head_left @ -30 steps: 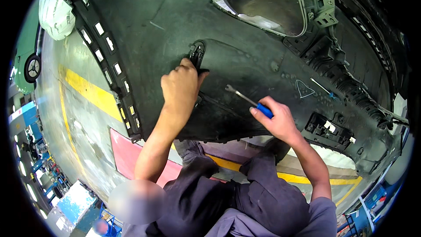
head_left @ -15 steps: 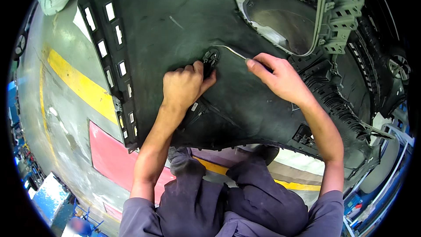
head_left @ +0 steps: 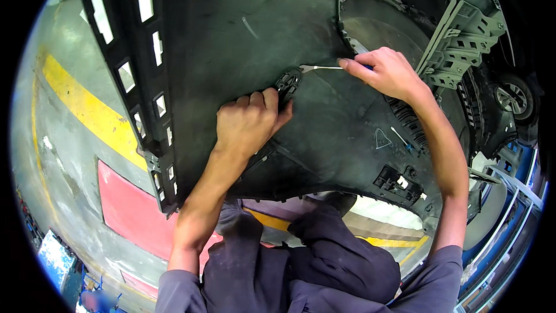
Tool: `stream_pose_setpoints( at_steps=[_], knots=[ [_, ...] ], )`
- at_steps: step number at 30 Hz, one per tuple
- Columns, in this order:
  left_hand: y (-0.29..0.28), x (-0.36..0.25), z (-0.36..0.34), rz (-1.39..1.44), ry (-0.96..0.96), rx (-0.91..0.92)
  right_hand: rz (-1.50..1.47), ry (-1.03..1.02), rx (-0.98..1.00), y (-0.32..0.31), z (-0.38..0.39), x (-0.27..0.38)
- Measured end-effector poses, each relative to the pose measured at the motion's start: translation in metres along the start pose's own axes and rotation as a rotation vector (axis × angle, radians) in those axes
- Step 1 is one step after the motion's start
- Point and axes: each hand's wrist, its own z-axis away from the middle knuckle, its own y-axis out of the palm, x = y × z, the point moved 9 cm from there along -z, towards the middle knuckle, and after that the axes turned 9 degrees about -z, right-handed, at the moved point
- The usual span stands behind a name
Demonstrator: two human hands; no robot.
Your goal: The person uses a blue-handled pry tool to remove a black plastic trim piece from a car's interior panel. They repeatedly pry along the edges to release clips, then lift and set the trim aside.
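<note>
A large black plastic panel (head_left: 231, 52), shaped like a car bumper cover, spreads out before me, inner side up. My left hand (head_left: 249, 122) is closed around a small black plastic fitting (head_left: 288, 82) on it, whose oval ribbed end sticks out past my fingers. From the right, my right hand (head_left: 389, 72) grips a slim hand tool (head_left: 324, 68) with a thin metal shaft and a dark blue handle mostly hidden in the fist. The shaft's tip is at the rim of the oval end; whether it touches cannot be made out.
Another small tool (head_left: 402, 138) with a blue end lies on the panel at right. Slots line the panel's left flange (head_left: 127, 75). Grey-green brackets (head_left: 463, 40) rise at upper right, beyond a round opening. A wheel (head_left: 512, 101) stands far right; a blue rack (head_left: 515, 203) below it.
My right hand has moved up and right, and the tool's tip has come down to the fitting's oval end. The view has shifted closer. My left hand keeps its hold.
</note>
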Motion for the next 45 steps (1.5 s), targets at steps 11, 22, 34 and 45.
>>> stream_pose_setpoints(
  at_steps=[11, 22, 34, 45],
  knots=[
    [-0.008, 0.015, 0.005, -0.051, 0.053, 0.016, 0.242, -0.476, -0.259, -0.009, -0.019, 0.04],
    [-0.016, 0.019, -0.002, -0.102, 0.061, -0.021, -0.07, -0.411, -0.451, 0.018, -0.002, 0.015],
    [-0.012, 0.009, -0.01, -0.07, 0.053, -0.023, 0.026, -0.412, -0.573, 0.01, 0.011, 0.004],
    [-0.01, 0.012, -0.01, -0.033, 0.054, -0.035, -0.071, -0.354, -0.248, -0.022, 0.066, 0.056]
  ],
)
